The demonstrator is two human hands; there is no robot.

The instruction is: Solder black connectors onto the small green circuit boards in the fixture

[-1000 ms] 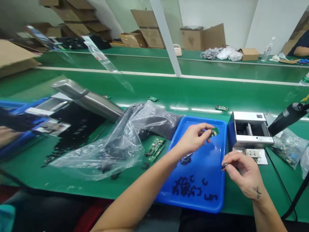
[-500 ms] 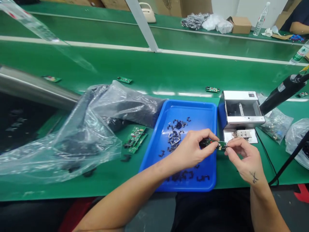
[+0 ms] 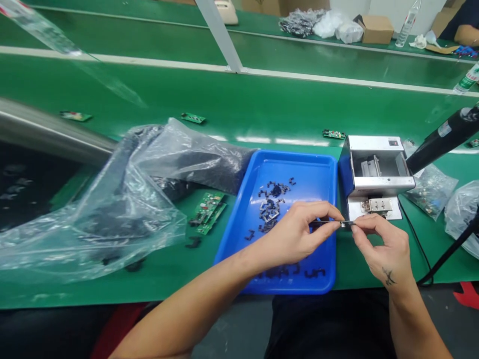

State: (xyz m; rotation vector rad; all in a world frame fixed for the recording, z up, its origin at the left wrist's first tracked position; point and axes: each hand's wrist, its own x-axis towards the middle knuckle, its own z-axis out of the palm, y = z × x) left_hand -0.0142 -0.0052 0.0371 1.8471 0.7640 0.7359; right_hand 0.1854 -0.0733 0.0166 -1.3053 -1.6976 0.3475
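Circuit board [image 3: 326, 221] is edge-on in the head view, over the blue tray [image 3: 299, 159], pinched by the left hand [image 3: 299, 232]. The right hand [image 3: 385, 244] pinches a small dark bit [image 3: 350, 223] at its end, near the metal machine [image 3: 385, 183].

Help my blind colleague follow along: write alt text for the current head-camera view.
A person's left hand pinches a thin circuit board edge-on above a blue tray, while the right hand pinches a small dark piece at its end. Loose black parts lie in the tray; a boxy metal device stands to its right, a clear plastic bag to its left.
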